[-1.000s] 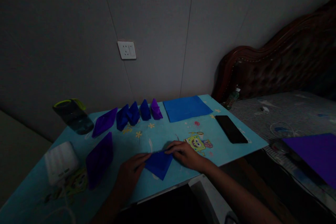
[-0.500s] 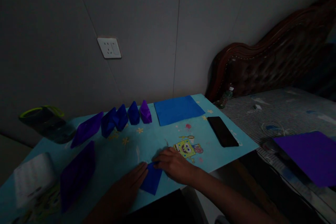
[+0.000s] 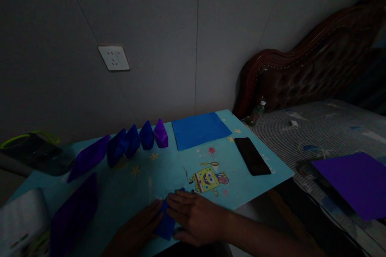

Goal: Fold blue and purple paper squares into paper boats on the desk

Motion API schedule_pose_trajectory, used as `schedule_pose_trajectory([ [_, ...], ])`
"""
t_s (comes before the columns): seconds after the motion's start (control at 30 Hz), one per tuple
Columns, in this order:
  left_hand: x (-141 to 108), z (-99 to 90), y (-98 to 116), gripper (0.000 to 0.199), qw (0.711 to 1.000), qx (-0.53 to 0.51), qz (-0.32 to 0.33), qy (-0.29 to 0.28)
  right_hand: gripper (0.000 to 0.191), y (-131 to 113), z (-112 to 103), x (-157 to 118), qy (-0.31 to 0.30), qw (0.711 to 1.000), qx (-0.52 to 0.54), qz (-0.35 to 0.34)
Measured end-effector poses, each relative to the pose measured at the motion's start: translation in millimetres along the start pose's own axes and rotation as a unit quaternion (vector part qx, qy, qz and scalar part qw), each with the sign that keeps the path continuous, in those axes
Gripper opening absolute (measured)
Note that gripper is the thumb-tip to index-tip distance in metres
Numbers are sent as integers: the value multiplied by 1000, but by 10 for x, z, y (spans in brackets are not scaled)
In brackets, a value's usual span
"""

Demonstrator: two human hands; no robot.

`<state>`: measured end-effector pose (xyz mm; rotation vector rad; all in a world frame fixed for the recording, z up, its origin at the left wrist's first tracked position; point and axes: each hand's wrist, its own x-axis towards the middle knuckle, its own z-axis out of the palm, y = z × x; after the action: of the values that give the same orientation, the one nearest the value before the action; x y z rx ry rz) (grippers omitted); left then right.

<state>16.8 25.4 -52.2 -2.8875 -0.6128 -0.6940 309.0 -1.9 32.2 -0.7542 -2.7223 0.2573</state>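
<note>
A small folded piece of blue paper point(image 3: 165, 225) lies near the front edge of the table between my two hands. My left hand point(image 3: 140, 225) rests along its left side, fingers stretched out and touching it; this hand is in deep shadow. Over the paper's right and upper edge lies my right hand point(image 3: 193, 215), its fingers flat and slightly apart, covering part of the sheet. Beyond them stand several folded paper boats, among them a blue one point(image 3: 146, 135) and a purple one point(image 3: 161, 134). A flat blue sheet point(image 3: 200, 129) lies at the back.
A black phone point(image 3: 252, 156) lies at the table's right. On the left are larger purple folded papers point(image 3: 89, 156), a dark cup-like container point(image 3: 36, 154) and a white object point(image 3: 25, 217). A purple sheet point(image 3: 352, 182) rests by the bed on the right.
My right hand has moved down over the paper and now covers more of its right side. The whole view has shifted slightly, with the table things appearing lower and further left.
</note>
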Motion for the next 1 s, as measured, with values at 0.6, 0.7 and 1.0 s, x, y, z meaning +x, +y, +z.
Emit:
schedule_pose_trajectory([
  [0.6, 361, -331, 469, 55, 988, 143, 3, -50, 58, -48, 69, -101, 2, 991, 64, 118],
  [0.7, 342, -324, 455, 52, 994, 96, -23, -51, 58, -59, 16, -97, 1, 987, 89, 135],
  [1.0, 444, -75, 370, 24, 979, -41, -200, -6, 56, -54, -153, -171, -14, 981, 98, 167],
])
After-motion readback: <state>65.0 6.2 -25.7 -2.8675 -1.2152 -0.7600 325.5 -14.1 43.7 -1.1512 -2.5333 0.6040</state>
